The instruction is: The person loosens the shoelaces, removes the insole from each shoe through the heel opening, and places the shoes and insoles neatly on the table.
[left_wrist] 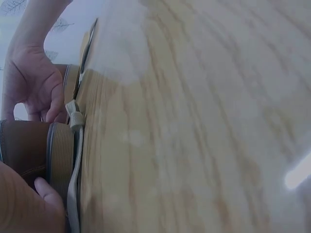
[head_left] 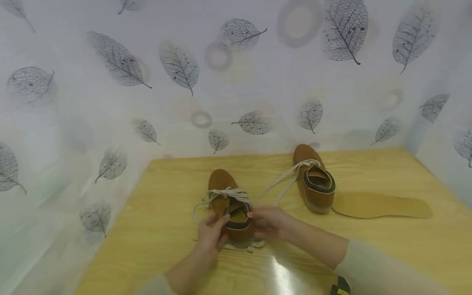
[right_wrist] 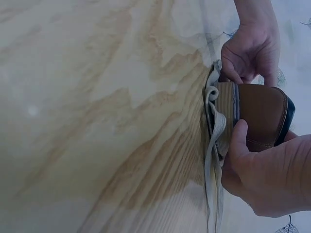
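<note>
A brown lace-up shoe (head_left: 222, 180) with pale laces stands on the table, toe pointing away. My left hand (head_left: 211, 234) grips the left side of its collar, thumb at the rim of the opening. On the opposite side, my right hand (head_left: 272, 221) pinches the collar near the heel. A loose pale lace (right_wrist: 217, 127) lies along the table behind the heel. In the right wrist view the brown heel (right_wrist: 260, 109) is between both hands, above a ridged tan sole (right_wrist: 225, 109). The left wrist view shows the thumb of my left hand (left_wrist: 22, 206) against the heel's side.
To the right, a second brown shoe (head_left: 320, 200) stands with its laces trailing left. Beside it a flat tan insole (head_left: 383, 206) lies on the wood-grain table (head_left: 158, 184). A pale leaf-print cloth (head_left: 258, 90) hangs behind the table. A small dark object (head_left: 341, 285) shows near the right sleeve.
</note>
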